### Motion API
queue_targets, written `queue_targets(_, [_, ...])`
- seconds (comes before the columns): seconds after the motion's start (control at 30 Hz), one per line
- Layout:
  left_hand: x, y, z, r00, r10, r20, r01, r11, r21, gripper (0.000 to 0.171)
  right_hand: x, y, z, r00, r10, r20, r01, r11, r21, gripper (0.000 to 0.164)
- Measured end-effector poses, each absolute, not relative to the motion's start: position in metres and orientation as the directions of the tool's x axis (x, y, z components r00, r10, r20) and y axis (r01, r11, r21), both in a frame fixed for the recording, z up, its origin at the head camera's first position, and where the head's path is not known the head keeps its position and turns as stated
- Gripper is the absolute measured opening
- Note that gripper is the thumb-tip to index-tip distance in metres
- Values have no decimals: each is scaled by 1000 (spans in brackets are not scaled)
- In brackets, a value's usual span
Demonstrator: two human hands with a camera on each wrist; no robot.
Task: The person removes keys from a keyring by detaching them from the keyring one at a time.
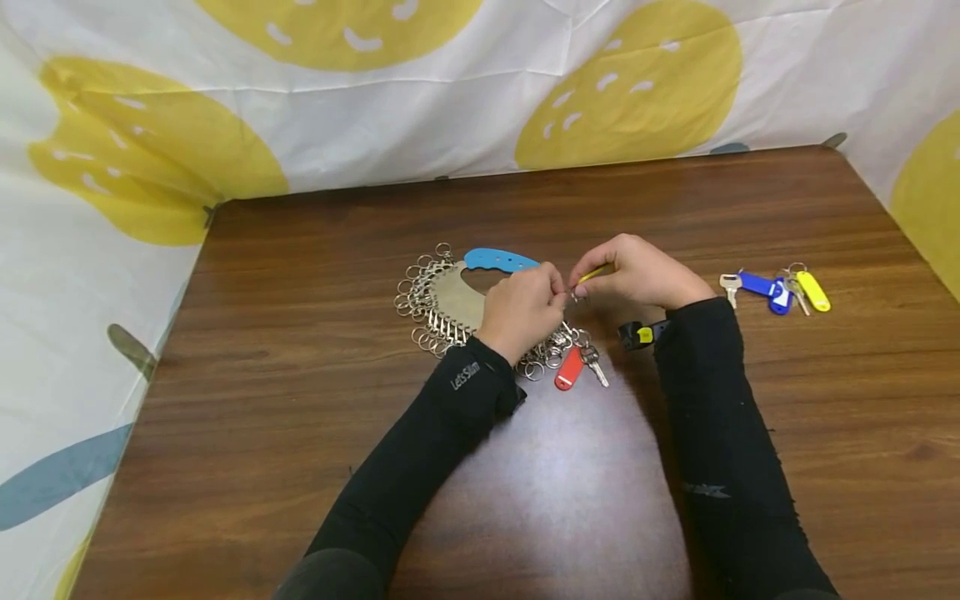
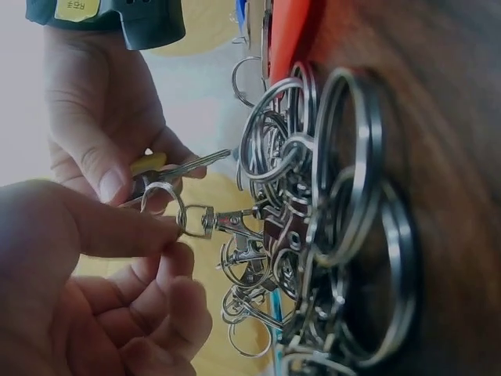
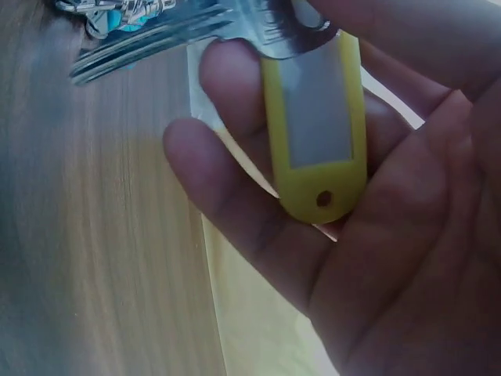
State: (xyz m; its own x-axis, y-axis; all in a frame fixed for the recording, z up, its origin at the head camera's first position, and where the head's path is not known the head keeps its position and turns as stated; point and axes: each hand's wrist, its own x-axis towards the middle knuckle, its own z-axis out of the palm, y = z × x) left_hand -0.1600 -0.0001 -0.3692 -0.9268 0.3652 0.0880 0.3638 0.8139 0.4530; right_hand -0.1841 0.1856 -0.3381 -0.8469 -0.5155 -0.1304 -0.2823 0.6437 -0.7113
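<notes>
My left hand pinches a split ring between thumb and forefinger. That ring hangs from a swivel clasp on a fan-shaped metal key holder with a blue handle. Close by on the right, my right hand grips a silver key and a yellow key tag; the key's head is against the tag. The key lies right by the pinched ring; whether it is threaded on cannot be told. A red key tag and a key lie at the holder's lower right.
Farther right on the brown wooden table lie blue key tags, a yellow key tag and keys. Several rings and clasps fringe the holder. A patterned cloth stands behind the table's back edge.
</notes>
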Motion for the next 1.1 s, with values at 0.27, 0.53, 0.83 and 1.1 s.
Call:
queue_targets(0.27, [-160,1,-370,-905,421,67,408,810,421,8,-186,187,-342,-845,-519,-132,-289,650,-703,10])
queue_targets(0.53, [-161,3,-372,-907,416,61,401,814,420,11,-187,186,-343,-870,-481,-107,-296,684,-666,10])
queue_targets(0.83, [-161,3,-369,-900,432,59,415,807,421,13,-189,184,-346,-881,-467,-74,-309,686,-659,8])
queue_targets(1.1, [-160,3,-370,-901,421,103,422,798,431,11,-188,181,-346,-888,-452,-85,-301,710,-637,8])
